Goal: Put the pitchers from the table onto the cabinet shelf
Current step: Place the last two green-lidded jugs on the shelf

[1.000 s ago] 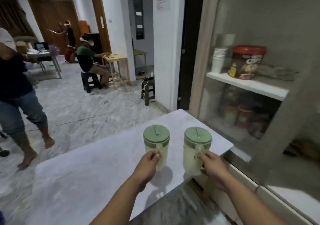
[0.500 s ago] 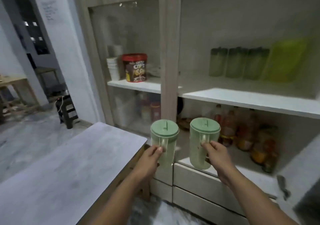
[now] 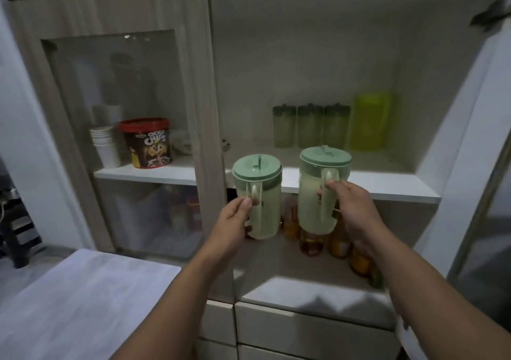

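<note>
I hold two pale green pitchers with darker green lids in the air in front of the open cabinet. My left hand (image 3: 234, 215) grips the handle of the left pitcher (image 3: 261, 202). The right pitcher (image 3: 318, 193) hangs by its handle from my right hand (image 3: 349, 204) and sits a little higher, its lid level with the front edge of the white cabinet shelf (image 3: 387, 185). Both pitchers are upright and in front of the shelf, not on it.
Three green-lidded tumblers (image 3: 310, 126) and a yellow-green container (image 3: 370, 121) stand at the back of the shelf. Behind the shut glass door (image 3: 124, 138) sit a cereal tub (image 3: 146, 142) and stacked cups (image 3: 106, 146). Bottles (image 3: 337, 245) fill the lower shelf. The grey table (image 3: 83, 304) is at lower left.
I have lifted both pitchers off the table, turned right to the cabinet, and raised them up to shelf height, closer to the open compartment.
</note>
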